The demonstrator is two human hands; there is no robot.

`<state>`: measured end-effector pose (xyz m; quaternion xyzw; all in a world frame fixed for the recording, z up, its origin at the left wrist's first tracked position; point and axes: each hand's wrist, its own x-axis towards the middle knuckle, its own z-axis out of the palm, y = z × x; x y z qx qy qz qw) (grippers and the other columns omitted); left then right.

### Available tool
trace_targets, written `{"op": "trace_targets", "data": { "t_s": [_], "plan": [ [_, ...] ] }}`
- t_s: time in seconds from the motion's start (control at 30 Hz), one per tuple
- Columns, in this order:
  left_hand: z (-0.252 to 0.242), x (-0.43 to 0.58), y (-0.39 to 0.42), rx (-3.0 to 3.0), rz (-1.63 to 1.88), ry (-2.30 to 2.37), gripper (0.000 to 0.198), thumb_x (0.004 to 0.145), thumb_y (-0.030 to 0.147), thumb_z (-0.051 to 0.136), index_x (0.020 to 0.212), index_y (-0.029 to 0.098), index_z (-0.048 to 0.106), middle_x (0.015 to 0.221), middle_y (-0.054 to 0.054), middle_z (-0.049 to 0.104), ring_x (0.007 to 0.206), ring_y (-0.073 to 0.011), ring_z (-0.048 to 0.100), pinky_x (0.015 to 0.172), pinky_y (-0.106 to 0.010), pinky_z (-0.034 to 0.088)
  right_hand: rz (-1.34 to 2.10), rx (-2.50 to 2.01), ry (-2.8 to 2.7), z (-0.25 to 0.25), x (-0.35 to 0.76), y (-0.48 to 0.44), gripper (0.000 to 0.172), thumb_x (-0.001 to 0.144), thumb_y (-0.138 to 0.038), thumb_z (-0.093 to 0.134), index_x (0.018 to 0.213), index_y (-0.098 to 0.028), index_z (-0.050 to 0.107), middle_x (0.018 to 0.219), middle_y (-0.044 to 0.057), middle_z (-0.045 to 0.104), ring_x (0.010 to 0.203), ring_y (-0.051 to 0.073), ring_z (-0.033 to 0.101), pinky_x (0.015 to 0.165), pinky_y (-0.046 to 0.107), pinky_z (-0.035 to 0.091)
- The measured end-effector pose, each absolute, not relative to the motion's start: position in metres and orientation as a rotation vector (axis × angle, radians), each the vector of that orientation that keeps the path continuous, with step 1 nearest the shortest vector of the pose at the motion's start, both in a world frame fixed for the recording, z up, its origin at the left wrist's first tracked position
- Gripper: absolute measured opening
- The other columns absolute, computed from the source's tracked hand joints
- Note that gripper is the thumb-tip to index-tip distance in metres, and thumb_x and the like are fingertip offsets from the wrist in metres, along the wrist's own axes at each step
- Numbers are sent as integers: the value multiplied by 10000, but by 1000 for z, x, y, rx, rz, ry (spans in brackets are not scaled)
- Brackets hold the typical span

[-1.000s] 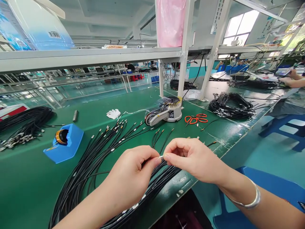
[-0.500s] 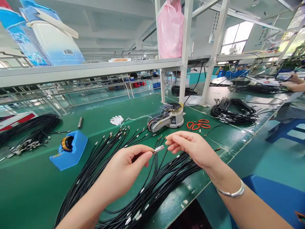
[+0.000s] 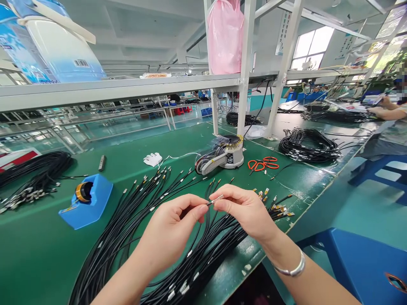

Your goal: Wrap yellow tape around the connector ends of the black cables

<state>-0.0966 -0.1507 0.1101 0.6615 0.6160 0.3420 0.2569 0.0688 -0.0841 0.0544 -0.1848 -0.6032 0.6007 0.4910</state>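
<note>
Between finger and thumb, my left hand point(image 3: 176, 224) pinches a black cable close to its silvery end piece point(image 3: 216, 199). My right hand point(image 3: 246, 209), with a silver bangle at the wrist, has its thumb and fingertips closed on that same end piece. Both hands are raised over a large bundle of black cables point(image 3: 193, 250) with small white labels. More cable ends point(image 3: 159, 176) fan out behind my left hand. Several yellow-and-white tipped ends point(image 3: 280, 208) lie to the right of my right hand.
On the green table point(image 3: 28, 245) stand a blue tape dispenser point(image 3: 98, 203) and a grey round dispenser point(image 3: 233, 154). Orange-handled scissors point(image 3: 262, 164), a white glove point(image 3: 152, 159) and a coiled cable bundle point(image 3: 308, 146) lie further back. A blue stool point(image 3: 365, 262) stands at right.
My right hand has moved left and closed on the silvery end piece, which stood free of it before. The view has shifted slightly, and more cable ends show at right.
</note>
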Motion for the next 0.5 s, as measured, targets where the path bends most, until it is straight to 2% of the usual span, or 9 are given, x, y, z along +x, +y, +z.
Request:
{"op": "trace_targets", "data": {
  "t_s": [0.13, 0.3, 0.5],
  "plan": [
    [107, -97, -151, 1788, 994, 1698, 224, 845, 368, 540, 748, 228, 687, 653, 40, 628, 614, -122, 531, 575, -207, 401, 1559, -431, -1342, 47, 60, -82, 77, 799, -256, 716, 865, -230, 745, 737, -20, 636, 701, 87, 587, 686, 210, 488],
    [101, -98, -150, 1738, 1047, 1752, 205, 844, 380, 549, 848, 239, 699, 705, 37, 668, 628, -128, 544, 587, -215, 410, 1695, -352, -1231, 37, 53, -75, 286, 745, -240, 761, 1028, -255, 720, 842, -4, 649, 740, 93, 581, 674, 214, 482],
    [98, -96, -148, 1719, 1000, 1724, 243, 881, 387, 492, 788, 233, 656, 665, 42, 637, 558, -118, 510, 508, -213, 371, 1626, -381, -1283, 35, 52, -70, 155, 771, -268, 743, 926, -258, 749, 787, -14, 644, 675, 84, 547, 653, 218, 459]
  ]
}}
